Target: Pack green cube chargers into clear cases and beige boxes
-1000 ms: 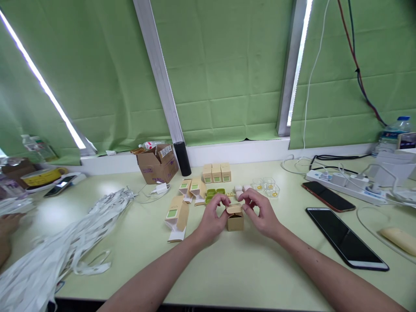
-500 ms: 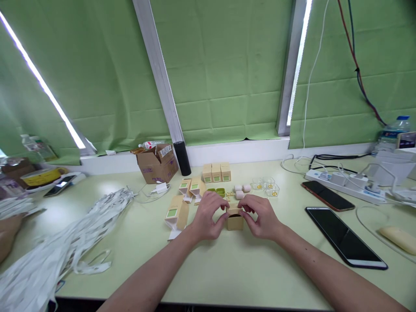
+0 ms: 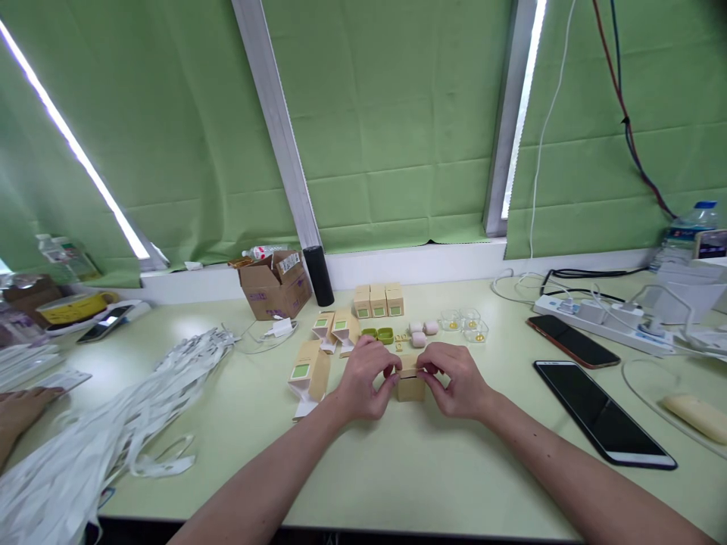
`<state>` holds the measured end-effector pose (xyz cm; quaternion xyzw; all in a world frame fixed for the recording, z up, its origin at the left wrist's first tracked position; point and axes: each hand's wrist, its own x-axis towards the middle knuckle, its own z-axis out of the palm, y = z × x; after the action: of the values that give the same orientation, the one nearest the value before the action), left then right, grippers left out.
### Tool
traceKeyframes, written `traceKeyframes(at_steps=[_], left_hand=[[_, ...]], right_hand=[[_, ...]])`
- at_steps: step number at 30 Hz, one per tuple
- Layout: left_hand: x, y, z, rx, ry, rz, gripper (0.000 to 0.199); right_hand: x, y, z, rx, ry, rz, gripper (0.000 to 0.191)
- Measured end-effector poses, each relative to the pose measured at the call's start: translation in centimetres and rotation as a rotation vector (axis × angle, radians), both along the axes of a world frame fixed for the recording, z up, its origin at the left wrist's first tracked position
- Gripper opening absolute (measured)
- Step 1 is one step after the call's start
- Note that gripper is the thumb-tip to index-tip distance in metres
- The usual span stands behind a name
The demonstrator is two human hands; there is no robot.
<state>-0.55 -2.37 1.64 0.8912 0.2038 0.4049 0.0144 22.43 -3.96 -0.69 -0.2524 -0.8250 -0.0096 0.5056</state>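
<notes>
A small kraft cardboard box (image 3: 410, 388) stands on the table between my two hands, its top flap folded nearly down with a dark slit along the front. My left hand (image 3: 369, 378) pinches the flap's left end, and my right hand (image 3: 453, 377) pinches its right end. Just beyond lie two small green containers (image 3: 385, 335), tiny yellow pieces (image 3: 400, 341) and several pale pink cylinders (image 3: 419, 339). Clear little cups with yellow centres (image 3: 475, 331) sit to their right. Open kraft boxes with green labels (image 3: 310, 371) stand left of my left hand.
Three closed kraft boxes (image 3: 379, 301) line up at the back. A brown carton (image 3: 276, 288) and a black cylinder (image 3: 319, 277) stand behind. White strips (image 3: 113, 424) spread left, near another person's hand (image 3: 26, 412). Phones (image 3: 605, 412) and a power strip (image 3: 607, 322) lie right.
The box's flap has come down toward its front edge, narrowing the dark opening. At far left, the other person's hand has moved further into view beside a white flat item.
</notes>
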Motion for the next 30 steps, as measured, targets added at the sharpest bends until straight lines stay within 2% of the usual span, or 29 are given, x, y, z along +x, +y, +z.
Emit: traceKeyframes(at_steps=[7, 15, 22, 30], left_hand=[[0.12, -0.35, 0.27, -0.055, 0.038, 0.035, 0.004], [0.17, -0.41, 0.25, -0.010, 0.026, 0.003, 0.008], [0.13, -0.40, 0.03, -0.060, 0.059, 0.029, 0.005], [0.27, -0.28, -0.20, -0.036, 0.044, 0.004, 0.007]], right_hand=[[0.02, -0.14, 0.19, -0.001, 0.002, 0.025, 0.014], [0.17, -0.09, 0.09, -0.033, 0.032, 0.035, 0.012], [0.23, 0.05, -0.17, -0.096, 0.036, 0.047, 0.012], [0.19, -0.02, -0.10, -0.170, 0.004, 0.037, 0.012]])
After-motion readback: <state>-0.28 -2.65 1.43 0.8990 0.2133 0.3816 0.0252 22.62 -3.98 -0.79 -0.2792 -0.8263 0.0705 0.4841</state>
